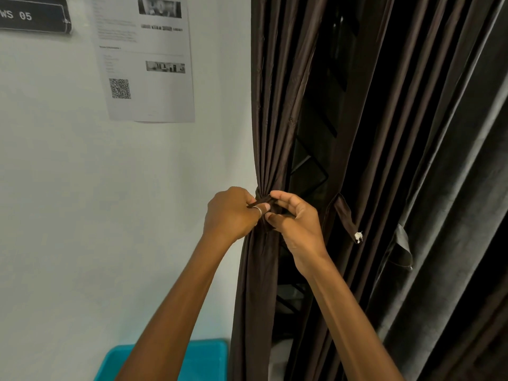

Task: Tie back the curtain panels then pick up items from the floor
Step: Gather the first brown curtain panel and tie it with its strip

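Observation:
A dark brown curtain panel (277, 105) hangs beside the white wall and is gathered into a narrow waist at mid-height. A brown tie-back strap (262, 200) wraps that waist. My left hand (231, 213), with a ring on one finger, pinches the strap's left end. My right hand (295, 220) pinches the strap's other end right beside it, fingers curled. A second brown panel (384, 133) hangs loose to the right, with its own strap (347, 215) dangling, a white tip at its end.
A grey curtain (461, 188) hangs at the far right. A printed sheet (148, 64) with a QR code and a black sign (35, 15) are on the wall. A teal plastic bin (209, 358) stands below my arms. A dark window grille (310, 166) shows between panels.

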`<state>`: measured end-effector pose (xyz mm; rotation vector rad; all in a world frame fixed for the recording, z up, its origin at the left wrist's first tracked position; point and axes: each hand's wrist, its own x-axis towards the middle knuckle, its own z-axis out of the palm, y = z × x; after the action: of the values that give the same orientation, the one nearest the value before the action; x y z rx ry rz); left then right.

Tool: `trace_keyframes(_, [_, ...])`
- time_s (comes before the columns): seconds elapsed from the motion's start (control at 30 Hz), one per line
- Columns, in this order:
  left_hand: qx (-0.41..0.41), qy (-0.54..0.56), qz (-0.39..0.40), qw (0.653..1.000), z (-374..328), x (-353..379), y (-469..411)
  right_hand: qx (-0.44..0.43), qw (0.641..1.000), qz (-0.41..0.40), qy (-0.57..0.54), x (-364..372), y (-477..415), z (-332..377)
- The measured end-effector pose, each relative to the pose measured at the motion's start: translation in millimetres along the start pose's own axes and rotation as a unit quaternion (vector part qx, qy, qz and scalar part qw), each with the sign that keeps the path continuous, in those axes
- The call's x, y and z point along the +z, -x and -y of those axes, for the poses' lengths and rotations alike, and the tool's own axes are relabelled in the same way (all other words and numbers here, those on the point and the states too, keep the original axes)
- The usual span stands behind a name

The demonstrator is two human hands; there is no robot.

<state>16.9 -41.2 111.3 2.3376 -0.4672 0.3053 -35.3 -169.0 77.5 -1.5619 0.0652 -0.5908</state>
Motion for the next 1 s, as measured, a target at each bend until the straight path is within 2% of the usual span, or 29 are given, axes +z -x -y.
trace_keyframes(0.1, [0.02, -0.052, 0.02, 0.998, -1, -4, -5, -0.011, 1.0, -0.001, 0.025, -1, 1, -1])
trace_keyframes(0.23, [0.062, -0.087, -0.024, 0.994, -5, -14, -10, -0.042, 0.997, -0.028, 0.051, -2, 3, -6])
trace_keyframes(0.3, [0.088, -0.017, -0.003, 0.996, -7, -13, -11, -0.034, 0.997, -0.042, 0.059, -1, 4, -9])
trace_keyframes(0.4, [0.11, 0.157, 0.089, 0.977, -7, -8, -9, -0.022, 0.996, -0.034, 0.083, -1, 6, -11])
trace_keyframes(0.47, [0.126, 0.175, 0.113, 0.97, 0, -4, -9, -0.04, 0.992, -0.026, 0.113, -5, 7, -6])
trace_keyframes(0.57, [0.178, 0.107, 0.09, 0.974, 7, -2, -11, -0.087, 0.983, -0.01, 0.161, -12, 6, 10])
trace_keyframes(0.63, [0.211, 0.066, 0.067, 0.973, 9, -2, -13, -0.14, 0.964, 0.003, 0.226, -16, 5, 23])
trace_keyframes(0.77, [0.233, 0.084, 0.07, 0.966, 13, -6, -15, -0.285, 0.884, 0.013, 0.37, -19, -2, 38])
trace_keyframes(0.9, [0.226, 0.143, 0.109, 0.957, 16, -6, -12, -0.4, 0.821, 0.024, 0.407, -21, -14, 39])
trace_keyframes(0.93, [0.22, 0.145, 0.115, 0.958, 17, -7, -13, -0.415, 0.817, 0.036, 0.399, -21, -16, 37])
trace_keyframes(1.0, [0.216, 0.143, 0.123, 0.958, 19, -8, -13, -0.408, 0.834, 0.061, 0.367, -21, -19, 33])
